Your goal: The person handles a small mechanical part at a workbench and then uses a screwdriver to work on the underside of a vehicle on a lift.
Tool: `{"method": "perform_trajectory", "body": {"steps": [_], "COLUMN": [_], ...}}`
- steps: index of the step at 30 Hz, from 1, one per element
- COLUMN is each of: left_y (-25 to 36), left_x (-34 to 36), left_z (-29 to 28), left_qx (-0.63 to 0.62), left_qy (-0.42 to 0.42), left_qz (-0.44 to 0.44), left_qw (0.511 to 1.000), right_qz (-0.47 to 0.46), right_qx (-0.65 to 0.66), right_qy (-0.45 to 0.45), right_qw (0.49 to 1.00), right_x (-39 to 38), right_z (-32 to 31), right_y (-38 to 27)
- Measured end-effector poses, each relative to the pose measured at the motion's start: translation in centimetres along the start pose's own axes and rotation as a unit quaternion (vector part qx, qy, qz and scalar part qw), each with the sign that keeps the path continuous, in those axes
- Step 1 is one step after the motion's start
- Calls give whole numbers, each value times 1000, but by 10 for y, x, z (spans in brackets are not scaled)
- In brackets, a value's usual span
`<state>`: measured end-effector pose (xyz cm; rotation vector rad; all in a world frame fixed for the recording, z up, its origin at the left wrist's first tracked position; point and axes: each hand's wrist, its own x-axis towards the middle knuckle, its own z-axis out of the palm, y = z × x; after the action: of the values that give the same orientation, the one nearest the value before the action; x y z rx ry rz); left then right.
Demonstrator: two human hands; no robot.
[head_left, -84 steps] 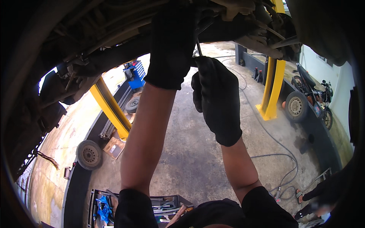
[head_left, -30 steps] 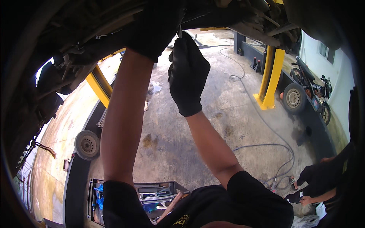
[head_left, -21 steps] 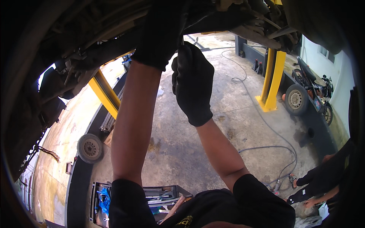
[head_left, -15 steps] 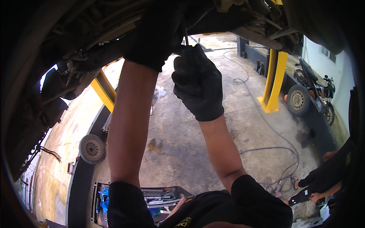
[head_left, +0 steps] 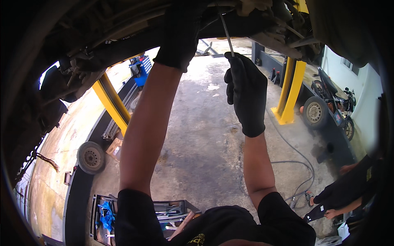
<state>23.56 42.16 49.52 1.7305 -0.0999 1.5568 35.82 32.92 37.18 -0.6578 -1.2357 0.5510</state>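
Above me spreads the dark underside of a raised vehicle [head_left: 123, 49]. My right hand [head_left: 248, 94], in a black glove, is closed around a screwdriver whose thin metal shaft [head_left: 227, 36] points upward to the underbody. Its handle is hidden inside the glove, and I cannot tell whether the tip touches a part. To the left, my gloved left hand [head_left: 178, 45] reaches up among the dark parts. Shadow hides its fingers, so what it touches or holds does not show.
Yellow lift posts stand left [head_left: 110, 100] and right [head_left: 290, 90]. Loose wheels lie left [head_left: 91, 158] and right [head_left: 315, 112]. Below me is an open tool tray [head_left: 180, 203]. A hose [head_left: 305, 158] runs over the floor, near another person [head_left: 349, 190] at lower right.
My right hand has moved right and slightly down, away from the left hand, baring more of the screwdriver shaft. My left forearm has shifted right, and the view has moved a little.
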Motion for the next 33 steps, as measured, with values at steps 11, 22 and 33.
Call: {"method": "perform_trajectory", "body": {"steps": [11, 22, 33], "left_y": [-21, -17, -23], "left_x": [-5, -12, -10], "left_z": [-8, 21, 11], "left_qx": [-202, -289, -322], "left_qy": [-47, -57, -78], "left_qz": [-36, -30, -9], "left_qw": [978, 955, 944], "right_qz": [-468, -418, -442], "right_qx": [-595, -741, -789], "right_qy": [56, 47, -88], "right_qw": [651, 524, 418], "right_x": [12, -21, -15], "right_z": [-35, -31, -25], "right_y": [-35, -90, -129]}}
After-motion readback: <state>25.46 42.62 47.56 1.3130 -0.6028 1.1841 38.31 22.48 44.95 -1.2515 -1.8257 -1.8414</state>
